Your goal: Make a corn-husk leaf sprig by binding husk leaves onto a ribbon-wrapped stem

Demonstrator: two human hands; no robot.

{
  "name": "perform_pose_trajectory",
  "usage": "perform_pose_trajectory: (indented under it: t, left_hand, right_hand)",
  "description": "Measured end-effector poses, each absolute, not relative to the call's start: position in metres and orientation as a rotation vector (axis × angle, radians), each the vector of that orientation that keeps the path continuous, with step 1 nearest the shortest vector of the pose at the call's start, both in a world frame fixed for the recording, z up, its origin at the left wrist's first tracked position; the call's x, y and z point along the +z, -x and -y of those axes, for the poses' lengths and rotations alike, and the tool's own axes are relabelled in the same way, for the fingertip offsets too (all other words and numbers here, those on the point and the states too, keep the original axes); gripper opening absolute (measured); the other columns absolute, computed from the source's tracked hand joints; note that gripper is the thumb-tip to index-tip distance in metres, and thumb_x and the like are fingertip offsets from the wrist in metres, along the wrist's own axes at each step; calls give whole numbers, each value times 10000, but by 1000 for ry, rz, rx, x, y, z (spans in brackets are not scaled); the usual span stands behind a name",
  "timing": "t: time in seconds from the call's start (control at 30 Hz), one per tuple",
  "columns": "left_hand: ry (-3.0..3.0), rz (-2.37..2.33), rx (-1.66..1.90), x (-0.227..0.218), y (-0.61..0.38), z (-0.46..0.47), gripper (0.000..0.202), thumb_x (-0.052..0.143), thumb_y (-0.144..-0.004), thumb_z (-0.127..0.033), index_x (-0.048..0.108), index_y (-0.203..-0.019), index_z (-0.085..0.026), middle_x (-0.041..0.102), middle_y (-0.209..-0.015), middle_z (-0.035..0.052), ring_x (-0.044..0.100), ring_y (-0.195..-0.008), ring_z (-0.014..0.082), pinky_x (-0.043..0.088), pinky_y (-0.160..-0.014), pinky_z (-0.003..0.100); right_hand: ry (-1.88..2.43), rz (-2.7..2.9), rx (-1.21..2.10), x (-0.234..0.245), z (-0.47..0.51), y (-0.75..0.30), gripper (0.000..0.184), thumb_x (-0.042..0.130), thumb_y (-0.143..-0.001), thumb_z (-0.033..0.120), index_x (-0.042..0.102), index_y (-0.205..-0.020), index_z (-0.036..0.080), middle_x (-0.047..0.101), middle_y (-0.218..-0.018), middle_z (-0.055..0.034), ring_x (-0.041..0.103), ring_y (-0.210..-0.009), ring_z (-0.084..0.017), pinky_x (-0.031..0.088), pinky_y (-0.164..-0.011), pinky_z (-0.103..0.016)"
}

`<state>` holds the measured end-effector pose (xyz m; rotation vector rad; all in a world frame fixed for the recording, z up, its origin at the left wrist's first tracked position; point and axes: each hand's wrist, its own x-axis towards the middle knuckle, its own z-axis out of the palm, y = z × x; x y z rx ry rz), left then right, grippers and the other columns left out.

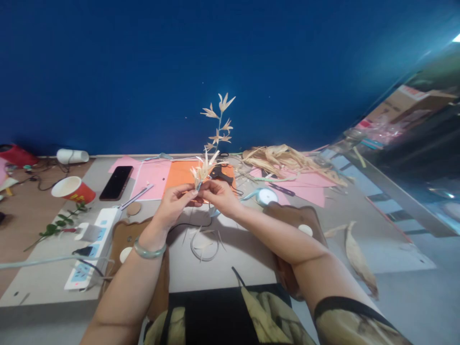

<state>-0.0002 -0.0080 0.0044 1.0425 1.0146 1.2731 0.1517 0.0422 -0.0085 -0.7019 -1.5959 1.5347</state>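
A slender craft stem (217,125) with pale straw-coloured leaves rises upright above the table's middle. My left hand (174,203) and my right hand (220,195) meet at its lower end, both with fingers pinched closed around a cluster of straw leaves (201,171) at the base. A pale green bangle (149,251) circles my left wrist. A black glue gun (221,175) lies on orange paper (181,173) just behind my hands.
A heap of dried husks (287,160) lies on pink paper at the back right. A phone (116,182), a red paper cup (73,189), a white power strip (93,247) and a green sprig (59,223) are at the left. A tape roll (266,197) sits right of my hands.
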Motion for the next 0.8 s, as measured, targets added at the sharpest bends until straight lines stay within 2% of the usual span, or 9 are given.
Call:
perform_pose_trajectory:
  t: [0.23, 0.43, 0.63, 0.8]
  left_hand:
    - [-1098, -1197, 1289, -2, -8, 6, 268, 752, -657, -375, 715, -734, -121, 644, -625, 29, 612, -548, 125, 548, -564, 246]
    - [-1122, -1262, 1281, -4, -8, 5, 268, 752, -657, -381, 707, -718, -124, 649, -594, 35, 623, -548, 137, 536, -546, 239]
    - [-1038, -1203, 1213, -3, -4, 7, 325, 773, -634, -400, 650, -712, -109, 654, -593, 47, 643, -534, 150, 546, -551, 261]
    - [-1080, -1196, 1230, -5, -5, 8, 324, 749, -659, -407, 597, -712, -125, 643, -559, 33, 617, -499, 133, 525, -529, 247]
  right_hand:
    - [859, 1717, 1362, -12, -45, -158, 241, 718, -686, 374, 636, -688, 148, 612, -674, -6, 542, -652, -130, 424, -630, -254]
    - [956, 1759, 1217, -12, -41, -157, 312, 728, -679, 420, 589, -629, 146, 594, -650, -3, 523, -646, -126, 406, -637, -247]
    - [856, 1694, 1352, -17, -39, -161, 348, 746, -662, 447, 566, -654, 149, 575, -657, 6, 501, -613, -108, 400, -606, -245]
    - [809, 1613, 1493, -22, -34, -164, 327, 709, -716, 447, 561, -741, 157, 576, -664, 14, 514, -594, -102, 418, -604, -255]
